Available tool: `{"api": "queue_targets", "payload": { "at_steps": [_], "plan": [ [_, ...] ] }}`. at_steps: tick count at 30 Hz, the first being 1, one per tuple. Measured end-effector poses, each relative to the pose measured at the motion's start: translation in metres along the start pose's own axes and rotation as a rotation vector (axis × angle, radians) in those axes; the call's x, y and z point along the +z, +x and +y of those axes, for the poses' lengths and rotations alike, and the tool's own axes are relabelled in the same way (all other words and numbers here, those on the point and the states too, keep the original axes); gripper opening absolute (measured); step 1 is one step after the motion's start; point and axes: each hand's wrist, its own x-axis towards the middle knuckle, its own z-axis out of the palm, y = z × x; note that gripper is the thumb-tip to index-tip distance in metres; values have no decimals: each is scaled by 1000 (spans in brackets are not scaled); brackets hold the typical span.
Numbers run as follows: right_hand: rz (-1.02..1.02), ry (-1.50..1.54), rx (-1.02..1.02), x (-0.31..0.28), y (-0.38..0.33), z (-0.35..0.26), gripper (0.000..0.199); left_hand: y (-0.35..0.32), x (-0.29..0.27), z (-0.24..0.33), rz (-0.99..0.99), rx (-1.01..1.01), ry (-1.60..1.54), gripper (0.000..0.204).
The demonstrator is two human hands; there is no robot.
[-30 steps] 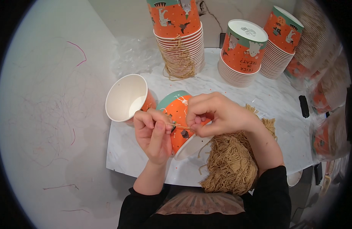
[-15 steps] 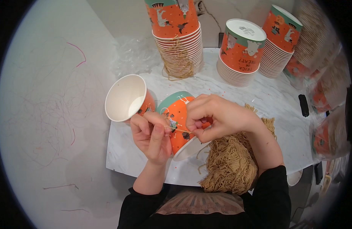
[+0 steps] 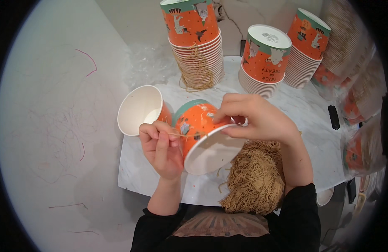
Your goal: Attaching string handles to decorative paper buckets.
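Note:
A printed orange paper tub [image 3: 194,119] with a green base band is tipped so its white mouth faces me. My right hand [image 3: 259,117] grips it near the rim, thumb at the edge and fingers on the outer wall. Pinched between the fingertips of my left hand [image 3: 161,153] is a thin tan string [image 3: 184,135], which stretches across to the tub's side near the rim. Whether it is fixed there, I cannot tell. Below my right forearm lies a big tangled bundle of tan string [image 3: 255,180]. A second paper tub [image 3: 139,109] leans at the left with its white inside showing.
Stacked upside-down tubs stand at the back, one stack [image 3: 198,63] with string draped on it, others [image 3: 265,59] [image 3: 309,38] at right. Crumpled clear plastic [image 3: 147,63], a small black object [image 3: 334,117] and bagged tubs [image 3: 364,109] lie around the marble-look table [image 3: 139,168].
The tub has turned so its mouth opens more toward me. My right hand has shifted from the string to the tub's rim, and my left hand still pinches the string.

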Motion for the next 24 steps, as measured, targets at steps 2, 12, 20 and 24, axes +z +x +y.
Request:
{"api": "queue_targets", "payload": {
  "at_steps": [2,12,20,24],
  "plan": [
    [102,25,10,-6,-1,-5,20,1,-4,4,32,18,42,14],
    [391,46,310,-35,-12,11,10,6,-19,11,50,60,45,16],
    [414,-121,344,-19,-5,46,21,7,-24,12,-25,106,-172,12],
    [377,-131,387,-11,1,53,20,5,-16,8,-76,25,-87,11]
  ]
}}
